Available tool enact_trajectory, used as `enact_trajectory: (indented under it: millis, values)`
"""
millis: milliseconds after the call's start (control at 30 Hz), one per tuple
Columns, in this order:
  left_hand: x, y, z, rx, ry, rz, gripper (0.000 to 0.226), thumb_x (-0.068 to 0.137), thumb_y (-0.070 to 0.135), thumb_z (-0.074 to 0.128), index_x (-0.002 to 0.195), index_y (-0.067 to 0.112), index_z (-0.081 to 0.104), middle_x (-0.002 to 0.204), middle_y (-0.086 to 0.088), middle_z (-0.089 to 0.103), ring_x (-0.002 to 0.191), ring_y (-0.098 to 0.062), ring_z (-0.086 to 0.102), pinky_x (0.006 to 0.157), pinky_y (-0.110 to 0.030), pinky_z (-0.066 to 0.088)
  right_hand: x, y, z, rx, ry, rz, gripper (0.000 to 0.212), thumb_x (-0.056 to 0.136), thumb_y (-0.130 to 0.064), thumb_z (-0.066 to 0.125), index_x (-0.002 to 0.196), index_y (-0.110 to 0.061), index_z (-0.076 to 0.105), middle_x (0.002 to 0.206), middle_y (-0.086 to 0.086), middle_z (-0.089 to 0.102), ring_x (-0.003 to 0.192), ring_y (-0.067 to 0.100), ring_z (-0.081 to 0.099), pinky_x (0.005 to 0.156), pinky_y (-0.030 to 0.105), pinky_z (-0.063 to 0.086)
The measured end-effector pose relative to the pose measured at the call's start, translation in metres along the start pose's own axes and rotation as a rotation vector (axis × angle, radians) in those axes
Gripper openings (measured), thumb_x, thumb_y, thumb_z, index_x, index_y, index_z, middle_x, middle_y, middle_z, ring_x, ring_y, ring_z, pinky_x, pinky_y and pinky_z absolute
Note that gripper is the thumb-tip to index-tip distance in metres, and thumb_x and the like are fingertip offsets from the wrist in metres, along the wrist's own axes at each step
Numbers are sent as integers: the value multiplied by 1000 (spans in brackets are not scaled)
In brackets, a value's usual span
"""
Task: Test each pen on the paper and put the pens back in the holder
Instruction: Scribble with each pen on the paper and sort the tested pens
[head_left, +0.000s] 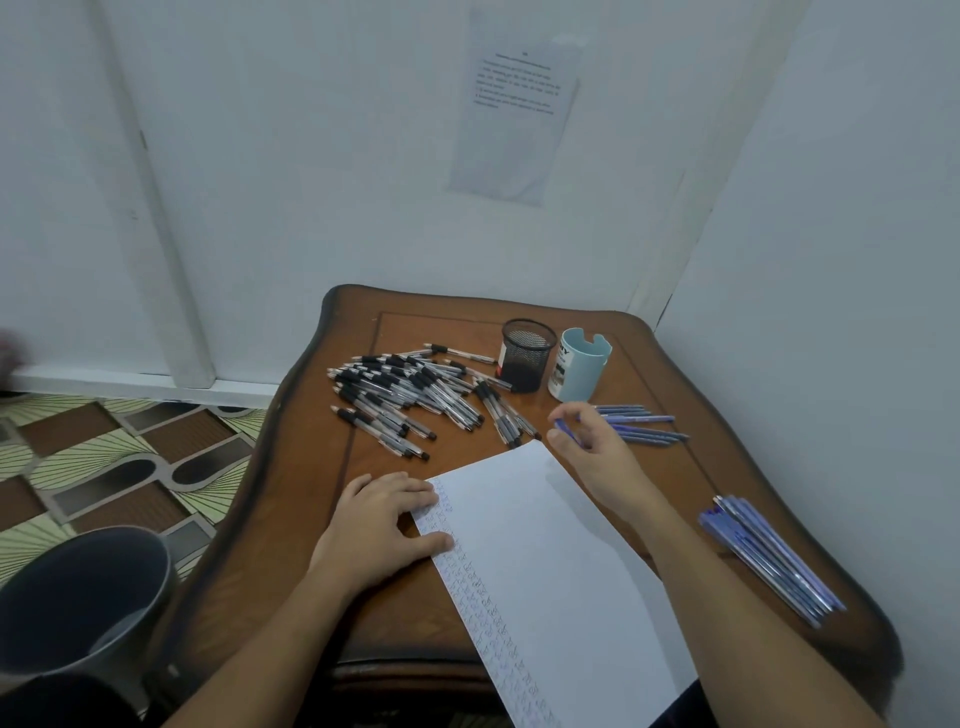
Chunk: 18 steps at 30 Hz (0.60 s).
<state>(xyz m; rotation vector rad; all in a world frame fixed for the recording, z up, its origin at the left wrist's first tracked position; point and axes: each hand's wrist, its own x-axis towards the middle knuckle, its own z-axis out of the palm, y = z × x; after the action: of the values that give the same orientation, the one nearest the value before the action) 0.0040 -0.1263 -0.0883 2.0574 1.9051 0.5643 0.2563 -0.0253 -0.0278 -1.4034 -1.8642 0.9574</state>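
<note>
Seen from the head camera, a wooden table (306, 467) stands in a corner between white walls. A white paper (550, 582) lies slantwise on its near half, with its near end running past the table's front edge. A band of small blue scribbles runs down the paper's left margin.

The left hand (384, 519) lies flat on the paper's far left corner. Its fingers are fairly straight and its thumb presses on the scribbled margin; it holds nothing. The right hand (597, 452) hovers just beyond the paper's far corner with its fingers curled, pinching a blue pen (566, 434) between thumb and fingertips. The pen is blurred, so I cannot tell which end points down.

At the far side of the table a black mesh holder (525, 361) stands upright, and a pale blue holder (579, 371) stands just beside it on the right. Left of them sprawls a loose pile of black-grip pens (410, 400), some crossing over others, with its near end close to the paper's far corner. A few more blue pens (647, 427) lie side by side on the table just past the right hand. A larger bunch of blue pens (769, 556) lies near the table's right edge, well apart from both holders.

A printed sheet (514, 104) hangs on the wall above. A dark bucket (78, 597) stands on the patterned floor (104, 457) beside the table at the lower left.
</note>
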Motion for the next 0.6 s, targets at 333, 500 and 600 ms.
enact_trajectory:
  millis: [333, 500, 600]
  values:
    - [1, -2, 2, -23, 8, -8, 72, 70, 80, 54, 129, 38, 57, 139, 23, 48, 136, 1, 30, 117, -36, 8, -10, -20, 51, 649, 58, 185, 61, 99, -53, 26, 99, -10, 68, 66, 8, 64, 61, 19, 59, 59, 30, 46]
    - [2, -3, 3, -4, 24, -5, 67, 74, 75, 56, 129, 37, 57, 138, 23, 48, 135, 2, 30, 116, -35, 9, -14, -14, 75, 580, -59, 155, 37, 91, -44, 56, 97, -9, 67, 83, 7, 75, 74, 22, 70, 57, 24, 50]
    - [1, -3, 4, -8, 29, -3, 67, 75, 74, 56, 129, 36, 58, 139, 22, 49, 135, 1, 30, 116, -35, 8, -11, -12, 85, 445, -45, 117, 24, 86, -28, 74, 88, -9, 60, 69, 3, 66, 62, 12, 60, 56, 22, 46]
